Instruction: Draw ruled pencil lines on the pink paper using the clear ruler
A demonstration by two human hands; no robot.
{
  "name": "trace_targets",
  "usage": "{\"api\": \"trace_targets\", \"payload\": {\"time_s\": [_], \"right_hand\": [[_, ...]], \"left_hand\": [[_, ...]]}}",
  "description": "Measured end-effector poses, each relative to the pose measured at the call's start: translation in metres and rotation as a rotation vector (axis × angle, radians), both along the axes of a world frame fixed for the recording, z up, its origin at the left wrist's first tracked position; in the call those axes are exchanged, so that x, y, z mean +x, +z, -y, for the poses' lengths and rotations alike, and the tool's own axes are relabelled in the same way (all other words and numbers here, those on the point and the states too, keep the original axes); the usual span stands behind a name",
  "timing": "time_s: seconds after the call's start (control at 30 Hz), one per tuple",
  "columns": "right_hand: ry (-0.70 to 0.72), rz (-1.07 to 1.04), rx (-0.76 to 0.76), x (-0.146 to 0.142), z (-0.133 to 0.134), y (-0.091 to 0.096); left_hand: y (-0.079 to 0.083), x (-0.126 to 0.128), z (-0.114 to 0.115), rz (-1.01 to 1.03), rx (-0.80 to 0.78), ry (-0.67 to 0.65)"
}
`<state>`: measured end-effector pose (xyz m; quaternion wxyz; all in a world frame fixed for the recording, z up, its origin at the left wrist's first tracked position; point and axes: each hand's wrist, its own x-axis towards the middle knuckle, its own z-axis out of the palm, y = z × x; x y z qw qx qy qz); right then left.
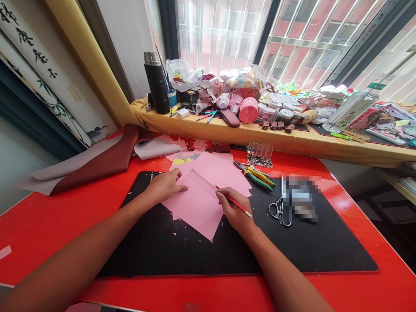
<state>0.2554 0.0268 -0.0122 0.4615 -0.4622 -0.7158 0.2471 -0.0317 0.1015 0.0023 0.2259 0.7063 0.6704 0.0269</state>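
Observation:
A pink sheet of paper lies at a slant on the black mat, over more pink sheets. Across its upper edge runs a clear ruler. My left hand rests on the sheet's left corner, thumb and fingers apart, left of the ruler. In my right hand is a red pencil, its point at the ruler's right end. Some fingertips of both hands are hidden.
Right of the paper lie pliers, scissors and a blurred-out item. A clear box of small metal parts stands behind. Rolled brown material lies left. The crowded windowsill holds a black flask.

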Motion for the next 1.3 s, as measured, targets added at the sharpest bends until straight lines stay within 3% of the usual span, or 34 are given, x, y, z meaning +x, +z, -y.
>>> {"api": "trace_targets", "payload": {"time_s": [0.2,0.53,1.1,1.3], "right_hand": [[-0.001,-0.001,-0.008,0.001,-0.001,-0.001],[-0.002,0.010,-0.015,0.002,-0.001,-0.001],[0.021,0.033,-0.018,0.001,0.001,-0.001],[0.035,0.031,-0.015,0.000,0.001,-0.001]], "left_hand": [[-0.004,-0.011,0.001,0.165,-0.020,0.026],[-0.005,-0.033,0.005,0.356,0.054,0.218],[-0.014,-0.022,0.005,0.716,0.012,0.371],[-0.017,-0.019,0.010,0.691,0.025,0.342]]}}
